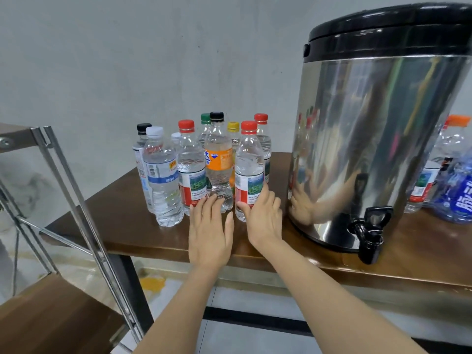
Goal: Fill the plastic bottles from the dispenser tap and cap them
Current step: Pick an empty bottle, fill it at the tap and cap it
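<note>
While my right hand [263, 215] wraps round the lower half of a clear plastic bottle with a red cap and a red-and-green label [249, 159], thumb on its front and fingers curled round its right side, that bottle stands on the brown wooden table [143, 226]. It is at the right front of a cluster of capped bottles [163, 175], just left of the dispenser. My left hand [210, 231] lies flat beside it, fingers straight and holding nothing. Its tips touch the foot of an orange-labelled bottle with a black cap [219, 159].

Every bottle I can see in the cluster wears a cap, and the front ones look full of clear liquid; I cannot be sure of those at the back. I judge this the finished group, and the gripped bottle seems to belong with it.

Nothing stands under the black tap [370, 228], low on the big stainless steel dispenser with a black lid [370, 136]. Beyond the dispenser, more bottles at the far right [454, 190] are partly hidden, and I cannot tell whether they are filled. If those are the empties, filling and capping them is what is left. A metal rack [76, 187] stands to my left.
</note>
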A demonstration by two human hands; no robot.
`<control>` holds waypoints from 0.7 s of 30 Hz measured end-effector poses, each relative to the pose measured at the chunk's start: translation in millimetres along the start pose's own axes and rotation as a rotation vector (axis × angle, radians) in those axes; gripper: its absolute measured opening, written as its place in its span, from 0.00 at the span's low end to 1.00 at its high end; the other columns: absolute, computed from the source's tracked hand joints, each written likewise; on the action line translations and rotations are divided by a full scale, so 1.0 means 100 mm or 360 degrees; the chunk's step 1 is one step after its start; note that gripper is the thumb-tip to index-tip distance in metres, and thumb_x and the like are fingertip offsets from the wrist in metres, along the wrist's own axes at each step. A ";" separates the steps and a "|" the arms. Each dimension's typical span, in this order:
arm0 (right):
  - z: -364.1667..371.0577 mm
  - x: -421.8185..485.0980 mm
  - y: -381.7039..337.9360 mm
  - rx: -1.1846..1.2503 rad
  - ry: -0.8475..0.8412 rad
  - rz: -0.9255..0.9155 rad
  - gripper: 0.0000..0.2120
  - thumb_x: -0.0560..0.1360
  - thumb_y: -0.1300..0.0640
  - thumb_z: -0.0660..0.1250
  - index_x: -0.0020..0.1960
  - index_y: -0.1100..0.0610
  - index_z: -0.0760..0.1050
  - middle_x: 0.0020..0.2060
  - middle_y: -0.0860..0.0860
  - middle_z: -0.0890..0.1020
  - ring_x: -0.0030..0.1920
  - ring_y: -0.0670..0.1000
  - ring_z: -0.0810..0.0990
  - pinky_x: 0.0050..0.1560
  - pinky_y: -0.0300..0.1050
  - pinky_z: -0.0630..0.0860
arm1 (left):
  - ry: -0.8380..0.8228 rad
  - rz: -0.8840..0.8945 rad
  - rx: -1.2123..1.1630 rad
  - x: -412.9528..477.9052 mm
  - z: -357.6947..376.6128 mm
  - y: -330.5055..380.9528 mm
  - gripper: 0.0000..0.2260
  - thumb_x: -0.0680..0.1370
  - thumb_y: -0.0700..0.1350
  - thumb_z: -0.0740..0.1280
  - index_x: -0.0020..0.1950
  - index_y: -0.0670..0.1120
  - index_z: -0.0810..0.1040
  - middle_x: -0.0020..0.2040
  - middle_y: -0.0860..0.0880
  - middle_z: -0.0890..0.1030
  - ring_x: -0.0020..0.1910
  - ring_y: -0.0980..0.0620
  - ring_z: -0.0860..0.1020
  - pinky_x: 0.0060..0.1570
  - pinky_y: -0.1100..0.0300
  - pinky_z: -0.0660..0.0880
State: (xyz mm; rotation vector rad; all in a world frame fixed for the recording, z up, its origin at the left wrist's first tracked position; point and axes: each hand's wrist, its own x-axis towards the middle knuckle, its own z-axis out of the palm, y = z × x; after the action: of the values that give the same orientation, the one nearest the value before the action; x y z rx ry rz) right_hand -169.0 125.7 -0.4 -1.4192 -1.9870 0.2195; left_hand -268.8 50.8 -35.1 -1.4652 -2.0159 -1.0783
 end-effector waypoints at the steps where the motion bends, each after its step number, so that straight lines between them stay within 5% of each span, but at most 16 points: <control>1: 0.02 0.02 0.00 -0.0026 -0.0003 0.0007 0.39 0.78 0.37 0.58 0.78 0.60 0.50 0.68 0.56 0.68 0.66 0.57 0.67 0.63 0.51 0.68 | 0.0002 0.0003 0.0015 0.00 0.00 0.00 0.22 0.82 0.54 0.53 0.67 0.43 0.75 0.68 0.46 0.76 0.71 0.45 0.69 0.74 0.45 0.61; 21: -0.01 -0.04 0.03 -0.0062 -0.0076 -0.0023 0.34 0.81 0.38 0.52 0.79 0.56 0.49 0.71 0.56 0.67 0.69 0.57 0.68 0.65 0.53 0.69 | -0.0103 -0.0081 -0.0023 0.00 -0.01 0.00 0.23 0.82 0.57 0.50 0.67 0.45 0.74 0.68 0.47 0.75 0.70 0.45 0.68 0.70 0.44 0.67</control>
State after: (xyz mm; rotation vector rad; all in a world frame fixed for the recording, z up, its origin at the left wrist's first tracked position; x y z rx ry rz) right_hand -165.7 122.5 -2.9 -1.4354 -2.0497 0.2111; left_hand -268.7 49.8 -34.3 -1.4813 -2.1044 -1.0815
